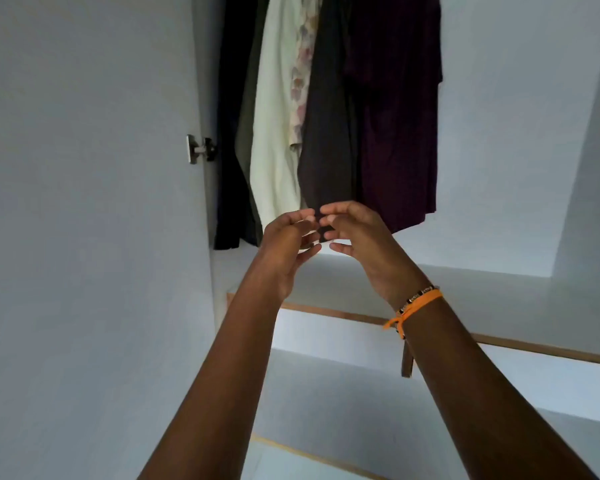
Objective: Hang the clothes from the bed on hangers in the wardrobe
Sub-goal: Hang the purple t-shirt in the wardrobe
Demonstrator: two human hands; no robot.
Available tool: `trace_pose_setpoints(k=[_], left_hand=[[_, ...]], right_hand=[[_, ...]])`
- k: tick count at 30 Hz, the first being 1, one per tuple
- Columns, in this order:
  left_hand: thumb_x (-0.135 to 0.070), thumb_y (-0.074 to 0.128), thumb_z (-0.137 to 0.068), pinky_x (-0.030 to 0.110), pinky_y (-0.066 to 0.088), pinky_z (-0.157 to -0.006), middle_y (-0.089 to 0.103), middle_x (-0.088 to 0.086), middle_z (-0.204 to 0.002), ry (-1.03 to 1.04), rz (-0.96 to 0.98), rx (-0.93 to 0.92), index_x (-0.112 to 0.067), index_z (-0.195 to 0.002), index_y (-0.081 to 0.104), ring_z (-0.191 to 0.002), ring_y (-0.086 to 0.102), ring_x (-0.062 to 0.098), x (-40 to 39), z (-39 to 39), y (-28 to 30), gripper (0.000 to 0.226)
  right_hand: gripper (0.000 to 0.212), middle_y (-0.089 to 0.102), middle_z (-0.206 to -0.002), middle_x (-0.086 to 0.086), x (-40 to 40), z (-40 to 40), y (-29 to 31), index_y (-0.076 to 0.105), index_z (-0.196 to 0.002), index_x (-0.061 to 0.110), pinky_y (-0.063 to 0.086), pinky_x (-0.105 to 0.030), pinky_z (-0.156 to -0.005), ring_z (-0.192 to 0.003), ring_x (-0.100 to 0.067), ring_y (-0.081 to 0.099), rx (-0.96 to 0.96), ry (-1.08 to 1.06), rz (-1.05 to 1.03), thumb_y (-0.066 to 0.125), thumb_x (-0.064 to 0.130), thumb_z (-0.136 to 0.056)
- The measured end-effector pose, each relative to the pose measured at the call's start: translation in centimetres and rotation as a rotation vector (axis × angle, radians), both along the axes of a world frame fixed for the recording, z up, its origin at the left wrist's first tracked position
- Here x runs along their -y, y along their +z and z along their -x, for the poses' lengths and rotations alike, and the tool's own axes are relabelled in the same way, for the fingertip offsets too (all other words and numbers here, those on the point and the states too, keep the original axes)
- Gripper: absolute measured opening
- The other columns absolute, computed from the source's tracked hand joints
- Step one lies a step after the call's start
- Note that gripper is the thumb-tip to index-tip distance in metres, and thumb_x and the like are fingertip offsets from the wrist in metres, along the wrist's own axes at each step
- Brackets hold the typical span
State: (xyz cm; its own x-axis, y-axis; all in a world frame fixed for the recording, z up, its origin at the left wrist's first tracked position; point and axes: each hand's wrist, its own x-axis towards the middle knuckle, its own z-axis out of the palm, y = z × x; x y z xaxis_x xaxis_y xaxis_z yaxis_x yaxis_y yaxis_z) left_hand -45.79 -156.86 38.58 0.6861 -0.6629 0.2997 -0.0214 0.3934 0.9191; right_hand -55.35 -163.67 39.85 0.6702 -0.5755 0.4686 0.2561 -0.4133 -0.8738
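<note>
Several clothes hang in the open wardrobe: a black garment [231,133], an olive one, a cream shirt [274,116], a floral piece [300,81], a dark grey garment [326,133] and a purple shirt [399,116]. Both my hands are raised at the lower hem of the dark grey garment. My right hand [357,237], with an orange band on its wrist, has curled fingers, and a bit of dark fabric shows between them and the thumb. My left hand [284,244] is loosely curled with its fingertips at the same hem, and I see nothing gripped in it. The hangers and the rail are out of view.
The white wardrobe door [84,202] stands open on the left, with a metal latch [200,148] on its edge. A white shelf with a wooden edge [534,349] runs below the clothes, and another wooden-edged board [309,455] lies lower. The wardrobe's white side wall [516,133] is at the right.
</note>
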Motion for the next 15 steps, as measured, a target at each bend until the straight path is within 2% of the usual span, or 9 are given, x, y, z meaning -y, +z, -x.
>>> trace_pose_setpoints(k=[3, 5, 9, 13, 15], left_hand=[[-0.008, 0.050, -0.094, 0.025, 0.052, -0.080, 0.066, 0.002, -0.092, 0.087, -0.033, -0.086, -0.015, -0.100, 0.061, -0.094, 0.062, 0.016, -6.7, 2.5, -3.8, 0.015], [-0.007, 0.047, -0.095, 0.025, 0.053, -0.080, 0.066, 0.004, -0.092, 0.159, -0.051, -0.129, -0.013, -0.103, 0.061, -0.091, 0.063, 0.016, -11.7, 4.0, -5.8, 0.018], [-0.006, 0.046, -0.096, 0.031, 0.053, -0.087, 0.064, 0.003, -0.085, 0.295, -0.066, -0.242, -0.012, -0.095, 0.065, -0.085, 0.062, 0.017, -21.7, 5.9, -9.0, 0.020], [-0.005, 0.044, -0.096, 0.027, 0.054, -0.082, 0.062, 0.006, -0.092, 0.420, -0.065, -0.302, -0.011, -0.097, 0.064, -0.093, 0.061, 0.020, -31.4, 7.0, -11.7, 0.020], [-0.004, 0.042, -0.097, 0.026, 0.053, -0.079, 0.065, 0.007, -0.091, 0.495, -0.051, -0.337, -0.010, -0.096, 0.062, -0.090, 0.065, 0.019, -36.6, 7.8, -13.1, 0.021]], right_hand=[[0.022, 0.061, -0.096, 0.000, -5.6, 1.4, -3.9, 0.060, -0.111, 0.009, 0.048, -0.022, -0.078, -0.083, -0.009, 0.056, -0.051, 0.080, -0.072, 0.045, 0.008, -0.095], [0.020, 0.062, -0.095, -0.002, -9.4, 2.0, -6.4, 0.061, -0.105, 0.011, 0.048, -0.026, -0.082, -0.084, -0.012, 0.058, -0.071, 0.156, -0.118, 0.045, 0.007, -0.095], [0.021, 0.066, -0.095, -0.006, -17.7, 2.7, -9.5, 0.065, -0.095, 0.014, 0.049, -0.031, -0.087, -0.085, -0.016, 0.061, -0.123, 0.324, -0.180, 0.045, 0.008, -0.096], [0.025, 0.066, -0.087, -0.003, -26.8, 2.6, -11.9, 0.065, -0.086, 0.015, 0.048, -0.028, -0.082, -0.080, -0.011, 0.060, -0.150, 0.509, -0.221, 0.043, 0.006, -0.096], [0.026, 0.067, -0.087, 0.001, -32.2, 2.3, -13.5, 0.065, -0.085, 0.016, 0.049, -0.023, -0.078, -0.081, -0.011, 0.061, -0.198, 0.616, -0.230, 0.043, 0.007, -0.096]])
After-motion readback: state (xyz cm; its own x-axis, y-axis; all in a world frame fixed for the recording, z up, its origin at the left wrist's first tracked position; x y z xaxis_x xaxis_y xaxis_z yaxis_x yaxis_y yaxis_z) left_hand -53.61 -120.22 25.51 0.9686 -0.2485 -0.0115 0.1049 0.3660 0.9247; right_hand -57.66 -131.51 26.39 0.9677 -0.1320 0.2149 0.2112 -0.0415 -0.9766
